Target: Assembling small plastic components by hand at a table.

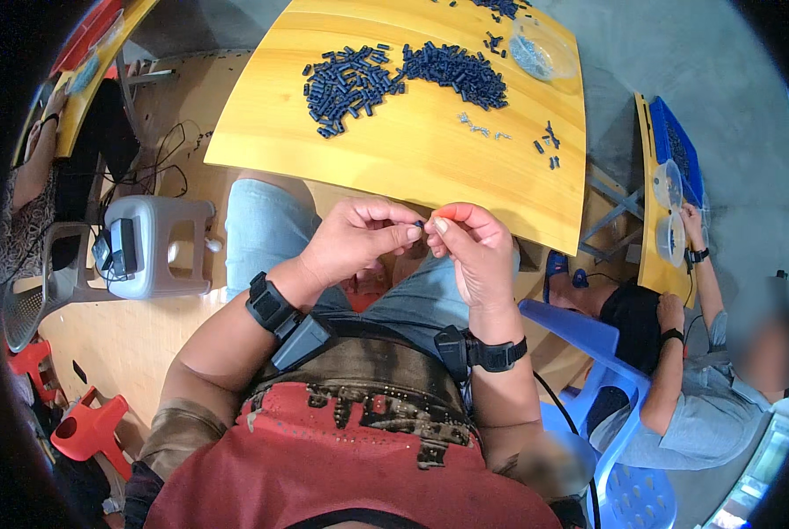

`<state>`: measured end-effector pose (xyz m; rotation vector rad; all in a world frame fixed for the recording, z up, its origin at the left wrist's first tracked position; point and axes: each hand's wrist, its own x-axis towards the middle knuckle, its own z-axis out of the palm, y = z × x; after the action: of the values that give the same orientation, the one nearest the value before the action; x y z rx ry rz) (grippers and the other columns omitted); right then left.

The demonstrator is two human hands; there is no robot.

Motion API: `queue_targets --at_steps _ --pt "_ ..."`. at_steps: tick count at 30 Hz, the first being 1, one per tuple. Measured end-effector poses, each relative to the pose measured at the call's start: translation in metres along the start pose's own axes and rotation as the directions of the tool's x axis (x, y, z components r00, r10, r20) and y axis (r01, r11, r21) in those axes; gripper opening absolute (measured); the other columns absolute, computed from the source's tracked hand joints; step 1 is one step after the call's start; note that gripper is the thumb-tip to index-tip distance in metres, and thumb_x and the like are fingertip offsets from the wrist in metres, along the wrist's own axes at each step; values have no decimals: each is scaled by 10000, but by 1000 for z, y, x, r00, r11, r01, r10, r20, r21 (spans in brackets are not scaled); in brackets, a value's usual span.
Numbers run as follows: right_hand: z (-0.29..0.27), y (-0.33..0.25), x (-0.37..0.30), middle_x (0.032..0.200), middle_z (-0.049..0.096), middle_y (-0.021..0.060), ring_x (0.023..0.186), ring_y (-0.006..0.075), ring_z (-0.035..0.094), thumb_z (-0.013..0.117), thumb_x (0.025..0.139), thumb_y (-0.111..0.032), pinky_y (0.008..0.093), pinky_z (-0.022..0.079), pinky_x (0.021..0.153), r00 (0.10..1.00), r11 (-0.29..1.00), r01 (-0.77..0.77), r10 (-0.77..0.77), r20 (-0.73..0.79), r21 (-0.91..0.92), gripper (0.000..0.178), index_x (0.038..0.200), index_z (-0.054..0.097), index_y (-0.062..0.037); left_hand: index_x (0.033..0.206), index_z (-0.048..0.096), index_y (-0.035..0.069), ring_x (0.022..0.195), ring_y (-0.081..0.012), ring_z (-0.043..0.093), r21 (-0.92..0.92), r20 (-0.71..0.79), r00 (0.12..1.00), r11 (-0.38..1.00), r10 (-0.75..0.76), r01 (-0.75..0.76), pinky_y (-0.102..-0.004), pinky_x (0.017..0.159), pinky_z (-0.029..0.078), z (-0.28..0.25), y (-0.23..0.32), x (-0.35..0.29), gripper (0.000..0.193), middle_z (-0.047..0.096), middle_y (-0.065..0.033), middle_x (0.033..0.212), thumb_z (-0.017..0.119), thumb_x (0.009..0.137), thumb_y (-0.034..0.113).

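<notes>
Just past the near edge of the yellow table (pixel 297 145), my two hands meet above my lap. My left hand (pixel 355 236) pinches a small dark blue piece (pixel 419 225) between thumb and fingertip. Right beside it, my right hand (pixel 478 245) is closed in a pinch; whatever sits between its fingertips is too small to make out. Two heaps of short dark blue cylindrical pieces, a left heap (pixel 348 86) and a right heap (pixel 456 72), lie on the table. Nearer me are several small silvery pieces (pixel 481 130) and a few loose dark pieces (pixel 553 137).
A clear bowl (pixel 572 63) of small light pieces stands at the table's far right. A person (pixel 694 423) sits on a blue chair (pixel 602 353) at right, by another yellow table with a blue tray (pixel 676 145). A grey stool (pixel 160 247) and red stool (pixel 86 428) stand left.
</notes>
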<state>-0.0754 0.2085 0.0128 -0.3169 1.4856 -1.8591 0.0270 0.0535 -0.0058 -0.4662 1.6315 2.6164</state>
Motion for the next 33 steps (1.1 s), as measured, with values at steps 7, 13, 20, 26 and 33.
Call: queue_targets --at_steps 7,13,20,26,33 --pt "2 5 -2 785 634 8 653 60 549 670 834 -75 186 438 583 1000 999 6 -7 -21 -38 121 933 646 -12 1018 660 14 620 -63 595 -26 -28 999 999 46 -47 -201 549 499 3 -6 -1 172 654 -7 778 654 873 108" --pt "3 6 -3 766 617 -17 641 40 511 688 829 -92 173 403 573 999 996 18 -21 -27 -90 112 918 657 -31 1002 666 34 600 -39 570 3 -11 1000 1000 25 -25 -187 475 440 6 -2 -4 170 633 10 720 676 863 132" --pt "5 7 -5 764 614 -25 649 34 501 696 824 -90 172 397 584 999 995 25 -27 -20 -99 114 912 659 -29 994 667 38 581 -32 545 -14 -11 1000 1000 6 -6 -180 483 425 6 -6 -5 159 624 15 712 673 867 134" --pt "12 8 -6 764 612 -40 663 30 513 687 834 -77 181 415 602 990 963 101 -122 -73 -249 78 882 666 -19 985 674 42 551 -22 498 -48 -12 1000 999 -9 9 -178 477 392 7 -3 -8 148 615 25 710 669 871 136" --pt "20 4 -8 727 607 45 631 117 556 681 790 -30 230 443 590 863 597 434 -490 122 -675 77 859 655 -8 980 681 45 558 -8 493 -16 -60 998 1000 -7 6 -171 478 381 5 -1 -10 138 627 37 732 665 873 131"
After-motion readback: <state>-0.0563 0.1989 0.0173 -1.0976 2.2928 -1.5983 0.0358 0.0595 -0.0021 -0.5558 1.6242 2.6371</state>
